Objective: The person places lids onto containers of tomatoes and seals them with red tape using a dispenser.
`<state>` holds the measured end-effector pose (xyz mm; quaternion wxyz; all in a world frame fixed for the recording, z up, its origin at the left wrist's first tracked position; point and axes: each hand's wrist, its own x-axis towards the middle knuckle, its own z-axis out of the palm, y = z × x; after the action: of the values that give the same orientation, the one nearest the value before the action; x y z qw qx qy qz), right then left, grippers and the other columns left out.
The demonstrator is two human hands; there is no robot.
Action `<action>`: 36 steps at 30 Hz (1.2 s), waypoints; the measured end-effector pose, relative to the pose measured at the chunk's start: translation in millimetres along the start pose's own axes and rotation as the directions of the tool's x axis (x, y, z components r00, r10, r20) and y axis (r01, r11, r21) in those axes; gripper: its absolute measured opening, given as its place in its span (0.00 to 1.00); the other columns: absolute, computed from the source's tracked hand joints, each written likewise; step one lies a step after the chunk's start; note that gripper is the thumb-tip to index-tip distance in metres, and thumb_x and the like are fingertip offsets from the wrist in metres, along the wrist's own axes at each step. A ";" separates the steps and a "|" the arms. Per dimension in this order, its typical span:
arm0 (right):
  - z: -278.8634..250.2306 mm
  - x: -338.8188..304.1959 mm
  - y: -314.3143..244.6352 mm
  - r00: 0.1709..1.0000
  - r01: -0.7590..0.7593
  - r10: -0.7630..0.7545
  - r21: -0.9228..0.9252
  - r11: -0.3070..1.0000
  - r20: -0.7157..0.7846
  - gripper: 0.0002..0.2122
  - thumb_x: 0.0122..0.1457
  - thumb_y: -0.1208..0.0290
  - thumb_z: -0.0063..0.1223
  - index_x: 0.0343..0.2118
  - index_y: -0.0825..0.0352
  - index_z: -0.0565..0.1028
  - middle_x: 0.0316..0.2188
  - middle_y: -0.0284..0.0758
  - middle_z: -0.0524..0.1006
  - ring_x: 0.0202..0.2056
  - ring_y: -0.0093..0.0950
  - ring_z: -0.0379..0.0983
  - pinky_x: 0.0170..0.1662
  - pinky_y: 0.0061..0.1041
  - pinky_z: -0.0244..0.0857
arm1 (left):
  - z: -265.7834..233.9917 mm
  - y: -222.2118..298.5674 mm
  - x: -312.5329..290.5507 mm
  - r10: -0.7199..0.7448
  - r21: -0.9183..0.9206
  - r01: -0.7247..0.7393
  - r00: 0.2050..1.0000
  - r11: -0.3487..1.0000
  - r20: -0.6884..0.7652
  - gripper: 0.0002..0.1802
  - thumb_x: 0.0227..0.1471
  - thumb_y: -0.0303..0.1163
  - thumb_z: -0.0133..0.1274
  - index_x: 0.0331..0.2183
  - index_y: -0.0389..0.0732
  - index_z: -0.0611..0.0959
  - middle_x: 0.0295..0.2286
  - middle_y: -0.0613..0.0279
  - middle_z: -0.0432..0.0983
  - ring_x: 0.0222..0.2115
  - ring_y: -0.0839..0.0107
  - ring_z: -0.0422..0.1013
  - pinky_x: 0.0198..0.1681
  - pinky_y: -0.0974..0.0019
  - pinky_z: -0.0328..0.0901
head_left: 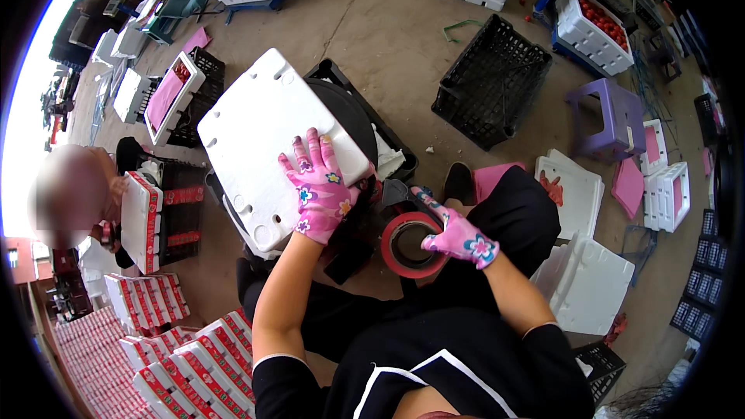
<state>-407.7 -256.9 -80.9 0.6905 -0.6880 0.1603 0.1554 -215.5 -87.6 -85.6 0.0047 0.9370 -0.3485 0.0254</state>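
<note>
My left hand (320,193), in a pink flowered glove, lies with fingers spread on the white foam box (268,128). That box rests tilted on a round black support (345,112) in front of me. In my right hand (458,237), gloved the same way, is a tape dispenser (397,195) carrying a wide roll of red tape (390,251). The dispenser is close to the box's right near corner, below the black support. Its handle is partly covered by my fingers.
A black crate (493,81) stands on the floor ahead, with a purple stool (609,116) to its right. Foam boxes of tomatoes (601,23) sit at the far right. Red-taped boxes (206,365) are stacked at lower left, near another person (81,190) handling a box (143,221).
</note>
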 end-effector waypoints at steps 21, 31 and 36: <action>-78.3 208.5 -75.8 0.993 0.121 -0.116 -0.199 0.973 0.036 0.41 0.46 0.71 0.58 0.66 0.65 0.56 0.35 0.36 0.78 0.33 0.21 0.73 0.40 0.21 0.69 | -30.7 -68.9 -13.9 0.386 -0.116 -0.380 0.922 0.918 0.035 0.61 0.27 0.51 0.69 0.62 0.45 0.61 0.62 0.44 0.51 0.63 0.37 0.46 0.66 0.38 0.40; 18.5 7.8 17.8 1.000 0.006 -0.008 0.045 0.999 0.029 0.44 0.45 0.73 0.59 0.68 0.62 0.52 0.61 0.40 0.66 0.62 0.32 0.62 0.62 0.23 0.55 | -8.9 -34.3 -2.0 0.092 0.011 -0.092 0.996 0.996 0.018 0.61 0.27 0.50 0.70 0.62 0.44 0.61 0.62 0.45 0.51 0.62 0.34 0.46 0.62 0.30 0.38; 39.8 38.7 13.7 1.000 0.008 -0.009 -0.018 1.000 -0.025 0.44 0.44 0.70 0.61 0.67 0.58 0.54 0.62 0.43 0.64 0.62 0.31 0.62 0.61 0.24 0.56 | -8.2 -30.0 4.7 0.056 0.094 -0.061 0.997 0.994 0.049 0.62 0.28 0.50 0.69 0.64 0.46 0.58 0.64 0.47 0.48 0.63 0.36 0.44 0.62 0.30 0.35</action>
<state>-378.5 -217.3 -110.0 0.6830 -0.6967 0.1647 0.1451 -192.8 -67.8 -76.9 -0.0490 0.9258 -0.3742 0.0205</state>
